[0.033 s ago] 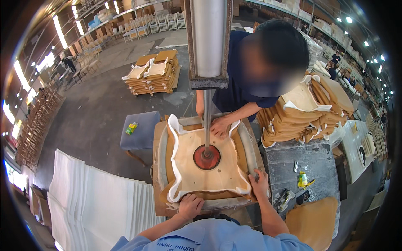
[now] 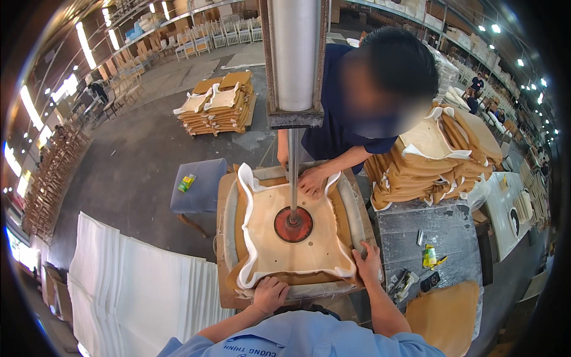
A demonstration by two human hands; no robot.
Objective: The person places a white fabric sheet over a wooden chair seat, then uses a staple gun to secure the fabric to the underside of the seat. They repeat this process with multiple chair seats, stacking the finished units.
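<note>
A square seat pad (image 2: 297, 250) lies upside down on a wooden work stand. Its tan cover with white lining (image 2: 247, 229) is folded up over the edges. A red round press disc (image 2: 293, 224) on a steel rod (image 2: 293, 172) pushes down on its middle. My left hand (image 2: 270, 294) grips the cover's near edge. At the near right corner, my right hand (image 2: 369, 262) clasps the cover's edge. A co-worker in a dark blue shirt leans over the far side, one hand (image 2: 312, 181) flat on the far edge.
A grey metal table (image 2: 440, 238) with small tools and a yellow object stands to the right. Stacks of tan seat covers (image 2: 434, 160) rise behind it, and more (image 2: 217, 104) on the floor far left. A blue stool (image 2: 199, 187) and white foam sheets (image 2: 137, 285) are left.
</note>
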